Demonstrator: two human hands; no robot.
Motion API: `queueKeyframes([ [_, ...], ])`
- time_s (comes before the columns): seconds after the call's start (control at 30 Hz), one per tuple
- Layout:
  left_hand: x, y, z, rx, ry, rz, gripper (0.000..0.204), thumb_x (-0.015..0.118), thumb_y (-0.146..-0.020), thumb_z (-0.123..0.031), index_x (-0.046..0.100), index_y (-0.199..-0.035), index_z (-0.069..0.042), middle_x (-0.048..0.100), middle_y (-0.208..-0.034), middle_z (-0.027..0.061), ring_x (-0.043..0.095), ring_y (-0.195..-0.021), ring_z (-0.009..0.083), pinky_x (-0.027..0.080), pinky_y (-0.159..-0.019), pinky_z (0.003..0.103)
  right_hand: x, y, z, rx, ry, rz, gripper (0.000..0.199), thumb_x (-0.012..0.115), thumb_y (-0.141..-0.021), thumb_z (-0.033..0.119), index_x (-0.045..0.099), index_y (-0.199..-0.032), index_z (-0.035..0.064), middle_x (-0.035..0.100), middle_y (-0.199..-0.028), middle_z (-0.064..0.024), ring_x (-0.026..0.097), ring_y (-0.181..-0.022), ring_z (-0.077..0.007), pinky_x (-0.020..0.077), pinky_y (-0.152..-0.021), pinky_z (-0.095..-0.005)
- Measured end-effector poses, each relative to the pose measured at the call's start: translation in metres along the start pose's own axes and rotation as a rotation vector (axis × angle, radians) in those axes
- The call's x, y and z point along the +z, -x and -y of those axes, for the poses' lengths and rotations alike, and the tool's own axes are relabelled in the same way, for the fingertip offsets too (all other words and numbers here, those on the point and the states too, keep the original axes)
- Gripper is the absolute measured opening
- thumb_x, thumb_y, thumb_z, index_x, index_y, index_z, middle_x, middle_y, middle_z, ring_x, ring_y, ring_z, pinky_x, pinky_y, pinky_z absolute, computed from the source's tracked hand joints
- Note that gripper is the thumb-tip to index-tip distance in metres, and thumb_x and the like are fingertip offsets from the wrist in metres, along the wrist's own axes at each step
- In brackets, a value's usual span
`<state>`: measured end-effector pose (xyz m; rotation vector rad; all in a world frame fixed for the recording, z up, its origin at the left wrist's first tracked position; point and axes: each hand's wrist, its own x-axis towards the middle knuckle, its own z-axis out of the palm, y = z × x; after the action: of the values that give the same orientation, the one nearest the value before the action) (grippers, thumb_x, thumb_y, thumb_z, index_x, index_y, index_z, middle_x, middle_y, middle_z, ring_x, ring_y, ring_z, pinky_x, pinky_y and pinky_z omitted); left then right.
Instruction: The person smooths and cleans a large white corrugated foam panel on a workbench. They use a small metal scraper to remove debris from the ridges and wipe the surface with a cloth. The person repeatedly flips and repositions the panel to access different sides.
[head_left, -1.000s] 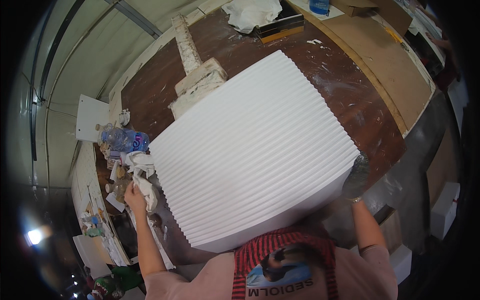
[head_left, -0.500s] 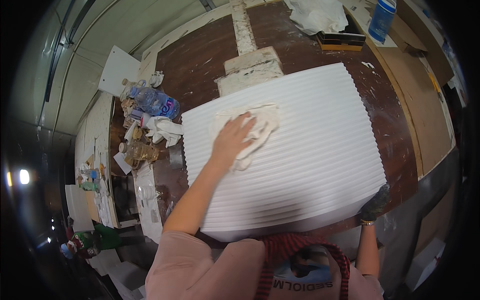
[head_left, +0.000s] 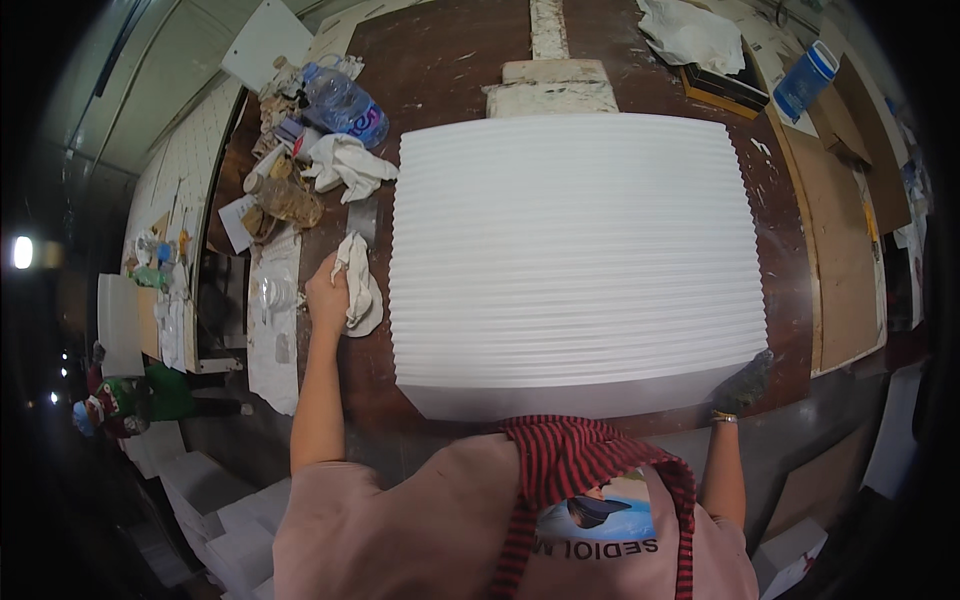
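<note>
A large white panel with a ridged top [head_left: 575,250] lies on the dark brown workbench [head_left: 430,60] in front of me. To the left of the panel, my left hand [head_left: 326,295] is closed around a crumpled off-white cloth [head_left: 356,285], part of which hangs over the bench. My right hand [head_left: 742,385], in a dark glove, rests against the panel's near right corner. Its fingers are mostly hidden at that corner, so their grip does not show.
Beyond my left hand stand a clear plastic bottle [head_left: 343,105], a brownish bottle [head_left: 290,202] and a crumpled white cloth [head_left: 347,167]. At the far right are a blue container [head_left: 803,82] and a dark box [head_left: 728,88] with white plastic on it. Another person [head_left: 125,400] is at the left.
My left hand has moved left off the ridged panel, taking the cloth with it. My right hand stays at the near right corner. The panel now appears squarer to me.
</note>
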<state>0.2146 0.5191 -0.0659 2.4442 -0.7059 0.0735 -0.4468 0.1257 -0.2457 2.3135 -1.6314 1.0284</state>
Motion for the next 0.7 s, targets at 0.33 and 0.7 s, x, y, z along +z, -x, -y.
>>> queueKeyframes([
  [0.33, 0.001, 0.108, -0.165, 0.548, 0.356, 0.107, 0.043, 0.074, -0.085, -0.012, 0.067, -0.127, -0.006, 0.066, -0.126, 0.0145, 0.062, -0.117, 0.0327, 0.047, -0.104, 0.045, 0.019, -0.030, -0.021, -0.008, 0.241, 0.189, 0.045, 0.042, -0.103, 0.013, 0.048, -0.143, -0.0065, 0.048, -0.151, -0.0222, 0.045, -0.141, -0.0334, 0.0328, -0.121, -0.0417],
  [0.7, -0.042, 0.105, 0.022, 0.131, 0.041, 0.005, 0.041, 0.060, -0.086, -0.001, 0.068, -0.126, -0.008, 0.063, -0.126, 0.0215, 0.057, -0.114, 0.0401, 0.044, -0.102, 0.047, 0.001, -0.054, 0.005, 0.035, 0.115, 0.193, 0.053, 0.048, -0.100, 0.023, 0.045, -0.145, -0.0046, 0.047, -0.150, -0.0235, 0.042, -0.142, -0.0356, 0.0305, -0.121, -0.0414],
])
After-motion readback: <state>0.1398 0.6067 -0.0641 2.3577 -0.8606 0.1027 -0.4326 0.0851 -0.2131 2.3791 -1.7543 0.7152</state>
